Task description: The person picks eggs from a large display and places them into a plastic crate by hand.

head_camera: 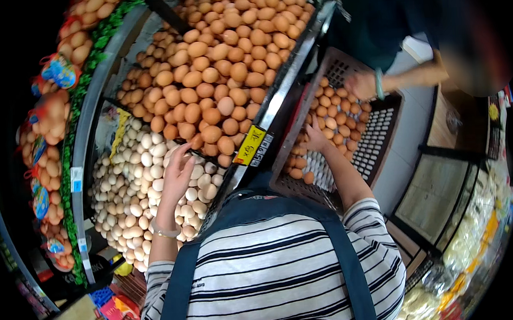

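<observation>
My left hand (177, 174) is over the pale eggs (132, 223), its fingertips beside a brown egg (196, 141) at the bin divider. Nothing shows in its palm. My right hand (316, 136) reaches into a brown plastic crate (334, 68), its fingers among brown eggs (331, 122). Whether those fingers grip an egg is hidden. The large heap of brown eggs (210, 93) rises in the display bin ahead. Across the crate, another person's hand (360, 86), with a pale green bangle, is blurred over the same eggs.
A metal rail (275, 101) with a yellow price sign (250, 145) runs between bin and crate. Bagged eggs (51, 121) line a shelf at left beyond green plastic trim (78, 125). At right stand a glass-topped case (432, 195) and packaged goods (469, 223).
</observation>
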{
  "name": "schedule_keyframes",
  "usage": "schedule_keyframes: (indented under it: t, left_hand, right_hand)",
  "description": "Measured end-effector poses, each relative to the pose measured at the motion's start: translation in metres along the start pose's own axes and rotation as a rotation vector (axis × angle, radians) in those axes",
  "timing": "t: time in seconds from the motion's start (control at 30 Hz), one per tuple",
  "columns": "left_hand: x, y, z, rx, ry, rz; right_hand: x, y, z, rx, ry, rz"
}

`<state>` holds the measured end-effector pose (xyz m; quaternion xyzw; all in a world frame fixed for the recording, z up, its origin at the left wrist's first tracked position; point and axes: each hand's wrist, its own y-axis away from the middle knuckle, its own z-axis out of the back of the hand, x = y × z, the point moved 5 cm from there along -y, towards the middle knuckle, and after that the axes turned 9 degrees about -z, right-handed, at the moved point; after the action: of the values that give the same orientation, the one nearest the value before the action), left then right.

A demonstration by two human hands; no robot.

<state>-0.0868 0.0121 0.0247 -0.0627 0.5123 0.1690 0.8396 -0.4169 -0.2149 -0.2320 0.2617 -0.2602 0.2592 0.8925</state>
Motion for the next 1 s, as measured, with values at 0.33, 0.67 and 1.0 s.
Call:
schedule_keyframes:
  t: [0.33,0.67,1.0]
  left_hand:
    - [-0.037,-0.007,-0.038,0.127,-0.063,-0.096]
    - [-0.039,0.017,-0.083,0.266,0.079,-0.052]
    - [-0.043,0.022,-0.113,0.391,0.105,-0.082]
  right_hand:
    - [0.009,0.009,0.005,-0.05,-0.001,-0.073]
    - [0.024,0.02,0.008,-0.081,0.012,-0.041]
    - [0.029,0.029,-0.005,-0.264,0.092,-0.045]
